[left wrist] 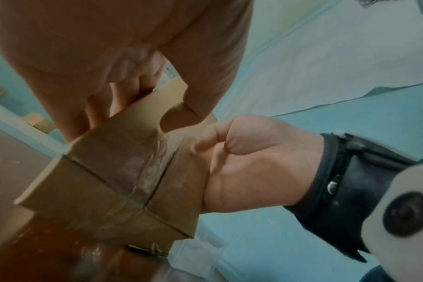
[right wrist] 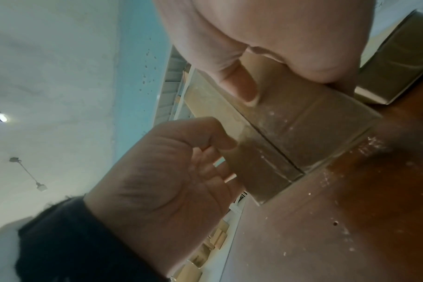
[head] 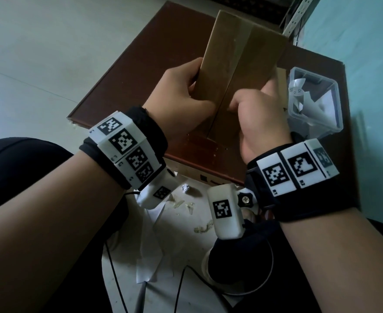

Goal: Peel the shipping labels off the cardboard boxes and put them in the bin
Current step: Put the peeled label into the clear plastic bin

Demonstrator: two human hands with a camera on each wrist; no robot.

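Note:
A tall brown cardboard box [head: 238, 53] stands on end on the dark wooden table [head: 154, 64], its taped seam facing me. My left hand [head: 181, 96] grips its left side, thumb [left wrist: 179, 114] on the front and fingers [left wrist: 97, 112] behind. My right hand [head: 260, 118] is curled on the lower right side, its thumb [right wrist: 244, 89] pressing the front face. No label shows on the faces I can see. The clear plastic bin [head: 330, 86] stands just right of the box and holds white peeled labels [head: 299, 96].
A second cardboard box [right wrist: 399, 66] lies on the table behind the held one. Crumpled paper [head: 186, 188], tape scraps, a paper sheet and black cables lie on the floor by the table's near edge. Metal shelving [head: 299, 14] stands at the far right.

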